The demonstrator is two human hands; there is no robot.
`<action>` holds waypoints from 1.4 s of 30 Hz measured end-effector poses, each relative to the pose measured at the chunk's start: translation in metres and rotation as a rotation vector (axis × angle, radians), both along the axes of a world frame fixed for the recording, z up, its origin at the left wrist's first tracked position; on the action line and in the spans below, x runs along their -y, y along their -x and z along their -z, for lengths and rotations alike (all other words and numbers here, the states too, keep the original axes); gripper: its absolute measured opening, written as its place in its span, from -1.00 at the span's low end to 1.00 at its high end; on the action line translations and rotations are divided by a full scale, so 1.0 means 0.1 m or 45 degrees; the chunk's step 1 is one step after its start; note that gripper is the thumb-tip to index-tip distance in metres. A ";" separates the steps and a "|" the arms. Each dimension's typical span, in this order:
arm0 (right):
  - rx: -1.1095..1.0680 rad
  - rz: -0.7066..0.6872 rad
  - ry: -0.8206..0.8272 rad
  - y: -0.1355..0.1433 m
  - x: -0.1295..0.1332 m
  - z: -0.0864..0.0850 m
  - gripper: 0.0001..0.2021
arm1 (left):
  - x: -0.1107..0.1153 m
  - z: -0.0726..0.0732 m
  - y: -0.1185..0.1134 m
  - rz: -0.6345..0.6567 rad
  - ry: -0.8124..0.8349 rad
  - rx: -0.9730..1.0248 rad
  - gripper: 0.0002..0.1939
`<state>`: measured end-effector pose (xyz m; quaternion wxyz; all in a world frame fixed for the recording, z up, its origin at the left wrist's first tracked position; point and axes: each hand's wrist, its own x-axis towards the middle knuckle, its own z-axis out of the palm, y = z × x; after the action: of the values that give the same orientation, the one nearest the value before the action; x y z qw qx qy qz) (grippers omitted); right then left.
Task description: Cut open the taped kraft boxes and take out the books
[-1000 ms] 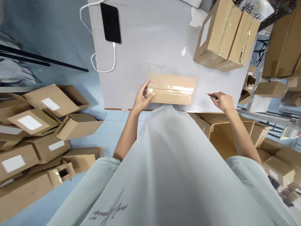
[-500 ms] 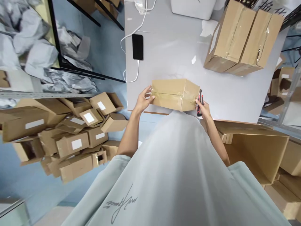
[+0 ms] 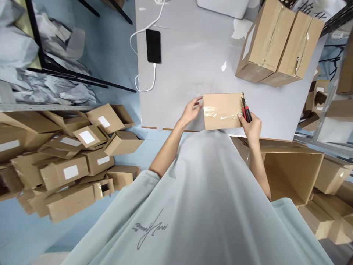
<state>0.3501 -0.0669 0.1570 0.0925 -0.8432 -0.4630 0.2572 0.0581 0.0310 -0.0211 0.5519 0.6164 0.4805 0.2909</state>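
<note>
A small cardboard box (image 3: 223, 108) is at the front edge of the grey table, one face towards me, with shiny clear tape across it. My right hand (image 3: 253, 127) is wrapped round a red and black utility knife (image 3: 246, 111), its tip pointing up along the box's right edge. The thumb of that hand presses on the box's lower right side. At the left edge of the box is my left hand (image 3: 191, 111), fingers apart and slightly bent; whether the fingertips touch the cardboard I cannot tell.
Two taped cardboard boxes (image 3: 271, 44) stand at the table's back right. A phone (image 3: 153, 46) on a white cable lies at the left. Opened boxes (image 3: 74, 165) are heaped on the left below the table. A large open carton (image 3: 292, 173) sits below right.
The box has turned so that a different, flatter face shows, and its left end has moved right. My left hand has followed to the right. The knife now tilts.
</note>
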 end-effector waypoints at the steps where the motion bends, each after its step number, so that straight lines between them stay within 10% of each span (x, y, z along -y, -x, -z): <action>1: 0.032 -0.013 -0.007 0.05 0.01 0.00 -0.53 | -0.07 -0.16 0.04 -0.045 0.029 0.024 -0.46; 5: 0.192 -0.054 0.004 0.21 0.04 -0.07 -0.52 | -0.28 -0.73 0.08 0.000 0.011 -0.009 -0.58; 8: 0.285 -0.082 -0.002 0.37 0.09 -0.24 -0.47 | -0.37 -0.90 0.05 0.053 0.007 -0.015 -0.66; 18: -0.194 -0.304 0.252 1.38 0.08 -0.58 -0.39 | -0.54 -0.78 0.10 0.188 0.056 0.072 -0.67; 30: 0.294 -0.368 0.719 2.06 -0.29 -0.77 -0.36 | -0.50 -0.70 0.04 0.182 0.072 0.164 -0.70; 42: 0.315 -0.418 0.920 2.22 0.05 -1.08 -0.41 | -0.34 -0.74 0.03 0.080 -0.044 0.138 -0.74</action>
<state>0.1281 -0.0718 0.2649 -0.3081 -0.7610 -0.4787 0.3112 0.0556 0.0649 0.0531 0.5751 0.6239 0.4254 0.3146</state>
